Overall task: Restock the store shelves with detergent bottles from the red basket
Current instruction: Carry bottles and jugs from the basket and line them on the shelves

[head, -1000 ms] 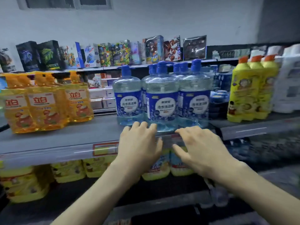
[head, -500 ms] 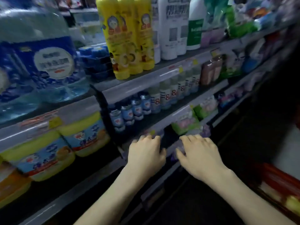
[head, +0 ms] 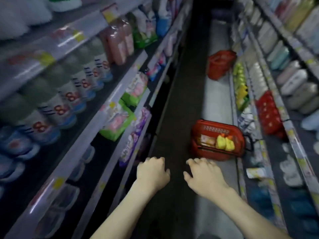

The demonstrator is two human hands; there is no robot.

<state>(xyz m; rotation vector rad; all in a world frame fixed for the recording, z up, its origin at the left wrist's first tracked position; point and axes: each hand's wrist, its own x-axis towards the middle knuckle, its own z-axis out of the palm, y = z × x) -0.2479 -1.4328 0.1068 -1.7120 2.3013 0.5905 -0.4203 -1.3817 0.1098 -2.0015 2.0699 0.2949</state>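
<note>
A dim store aisle runs up the frame between stocked shelves point(head: 124, 83). At centre right, on the floor, sits a slotted plastic red basket point(head: 215, 129) — yellow detergent bottles point(head: 225, 143) lie inside beside an orange pack point(head: 206, 140). Low centre, the left hand point(head: 151, 173) and right hand point(head: 203, 176) are loosely curled, holding nothing.

left shelf goods point(head: 72, 94) blurred; labels unreadable

The view swings off the shelf bottles down the aisle; the red basket point(head: 217, 140) now shows ahead of both empty hands.
</note>
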